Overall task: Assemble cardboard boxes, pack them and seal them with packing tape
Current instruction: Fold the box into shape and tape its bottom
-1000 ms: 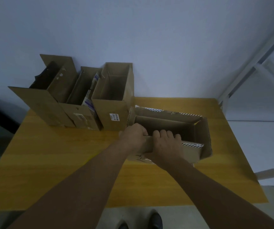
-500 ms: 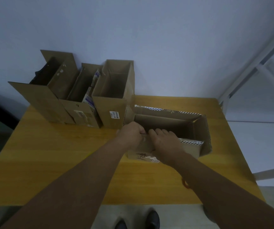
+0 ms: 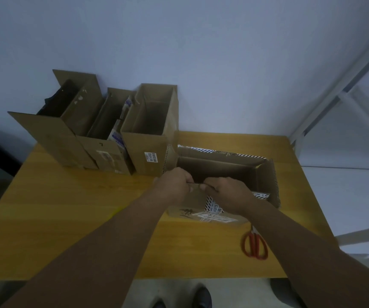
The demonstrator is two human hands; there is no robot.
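Cardboard, brown: open box [image 3: 265,181], lying low on the right half of the bench [image 3: 67,218], its opening upward.
- Left hand [image 3: 174,185]: fingers curled over the top edge of the near wall, gripping it.
- Right hand [image 3: 229,192]: same grip on the same edge, just beside the left, fingertips almost meeting.
- Both forearms cross the near bench and hide much of the box's near wall; black-and-white striped tape [image 3: 212,203] and a torn white label show between them.
- Red-handled scissors [image 3: 254,244]: flat on the bench near the box's right corner, blade tips hidden by the right forearm.
- Tall box [image 3: 144,150]: upright, top open, just beside the open box's left end flap; whether they touch cannot be told.
- Two more upright boxes [image 3: 52,138], farther left, against the wall [image 3: 201,63], with papers and something dark inside.
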